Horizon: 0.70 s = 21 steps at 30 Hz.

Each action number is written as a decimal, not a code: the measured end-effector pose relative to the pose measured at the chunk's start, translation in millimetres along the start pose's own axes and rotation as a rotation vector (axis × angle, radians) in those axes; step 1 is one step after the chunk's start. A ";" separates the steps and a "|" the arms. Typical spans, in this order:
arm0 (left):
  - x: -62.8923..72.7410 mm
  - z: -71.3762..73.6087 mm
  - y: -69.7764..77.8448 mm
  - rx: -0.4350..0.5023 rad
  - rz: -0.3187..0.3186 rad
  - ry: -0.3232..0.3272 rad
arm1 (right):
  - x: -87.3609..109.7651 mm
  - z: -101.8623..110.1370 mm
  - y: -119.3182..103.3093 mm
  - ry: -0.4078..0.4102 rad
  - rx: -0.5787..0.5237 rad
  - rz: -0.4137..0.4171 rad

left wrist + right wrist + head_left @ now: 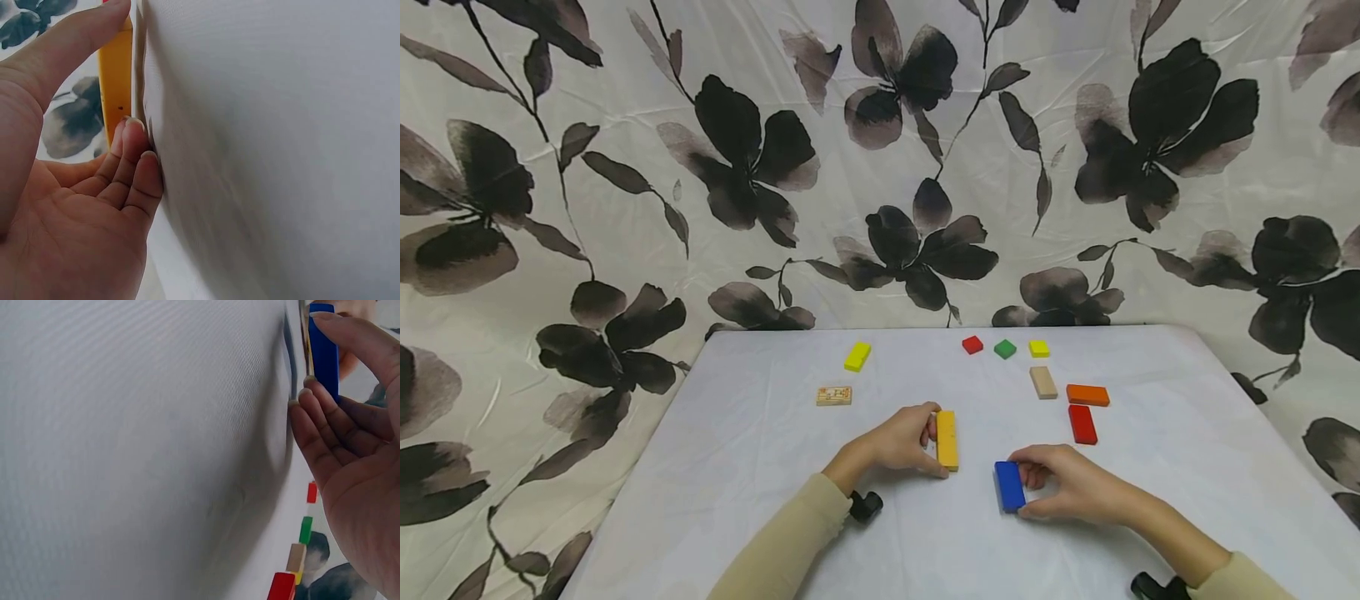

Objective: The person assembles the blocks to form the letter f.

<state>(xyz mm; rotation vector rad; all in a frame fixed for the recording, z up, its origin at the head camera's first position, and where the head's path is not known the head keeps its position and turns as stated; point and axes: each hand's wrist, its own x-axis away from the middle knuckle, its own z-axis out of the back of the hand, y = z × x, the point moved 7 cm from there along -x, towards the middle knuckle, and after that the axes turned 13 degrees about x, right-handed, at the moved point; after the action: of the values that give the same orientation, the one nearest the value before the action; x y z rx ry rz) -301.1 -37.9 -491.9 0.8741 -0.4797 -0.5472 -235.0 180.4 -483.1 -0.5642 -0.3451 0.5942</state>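
1. Two hands are working well apart from each other: the left hand [898, 437] is pinching an amber block [947, 441], and the right hand [1067, 485] is pinching a blue block [1009, 487].
2. Both blocks are sitting at the middle of the near part of a white-covered table [737, 500], amber to the left and a little farther off; whether either is lifting clear of the cloth, I am not managing to tell.
3. Each is looking light and stiff, probably painted wood: hardly fragile, perhaps slightly slippery on its smooth faces.
4. Thumb and fingers are spanning the two short ends, which is seeming a sound hold; a grip at mid-length would probably be serving for lifting too.
5. No container is showing; other pieces are lying directly on the cloth: a yellow block [857, 357] and a printed block [834, 396] to the left, a plain wooden block [1043, 382], an orange block [1087, 395] and a long red block [1082, 424] to the right.
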 end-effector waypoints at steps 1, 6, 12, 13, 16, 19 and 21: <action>-0.2 -0.6 0.5 0.000 0.001 0.000 | -0.7 -0.5 -1.1 -0.001 0.001 -0.001; -1.3 -2.4 3.5 -0.014 0.009 0.001 | -4.6 -2.1 -4.3 -0.009 0.000 -0.002; -3.0 -4.1 7.2 -0.015 0.028 0.015 | -9.0 -3.9 -9.1 -0.020 -0.001 0.015; -3.9 -4.8 7.2 -0.017 0.032 0.016 | -9.8 -4.3 -9.8 -0.022 -0.003 0.018; -6.5 -7.7 6.6 -0.024 0.040 0.013 | -11.5 -6.1 -11.2 -0.031 -0.014 0.019; -7.9 -10.2 6.3 -0.025 0.041 0.013 | -12.7 -7.7 -12.5 -0.037 -0.023 0.021; -8.0 -11.4 7.1 -0.027 0.040 0.014 | -13.6 -8.4 -13.1 -0.037 -0.023 0.024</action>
<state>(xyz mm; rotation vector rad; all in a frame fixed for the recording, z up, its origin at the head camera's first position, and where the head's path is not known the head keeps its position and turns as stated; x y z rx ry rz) -298.7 -22.6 -493.8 0.8401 -0.4749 -0.5095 -236.1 159.8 -484.0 -0.5804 -0.3811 0.6254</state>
